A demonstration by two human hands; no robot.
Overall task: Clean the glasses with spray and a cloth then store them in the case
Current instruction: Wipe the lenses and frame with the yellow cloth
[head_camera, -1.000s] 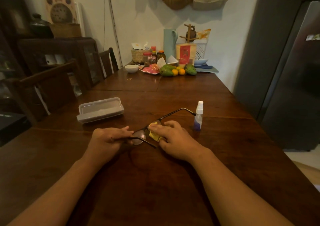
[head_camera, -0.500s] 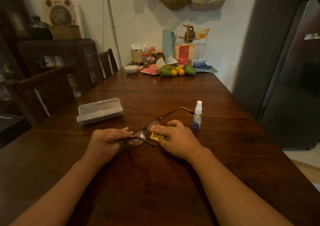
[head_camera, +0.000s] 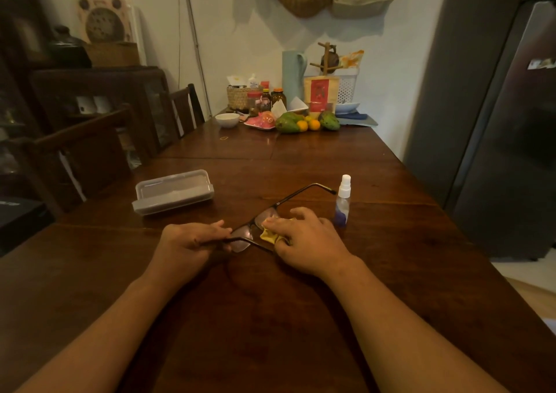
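Observation:
Dark-framed glasses (head_camera: pixel 266 215) lie low over the wooden table (head_camera: pixel 270 317), temples unfolded, one temple pointing away toward the spray bottle. My left hand (head_camera: pixel 189 242) pinches the near end of the frame. My right hand (head_camera: pixel 304 239) holds a crumpled yellow cloth (head_camera: pixel 270 234) against the far lens. A small clear spray bottle (head_camera: pixel 342 201) with a white cap stands upright just right of my right hand. The grey plastic glasses case (head_camera: pixel 174 191) sits shut on the table, ahead and to the left.
Fruit (head_camera: pixel 288 122), a white bowl (head_camera: pixel 227 119), jars, a basket and a pale jug (head_camera: pixel 293 75) crowd the table's far end. Dark wooden chairs (head_camera: pixel 90 149) line the left side. A grey fridge (head_camera: pixel 511 121) stands on the right.
My right hand has shifted the yellow cloth slightly along the lens; the glasses and my left hand have stayed almost still.

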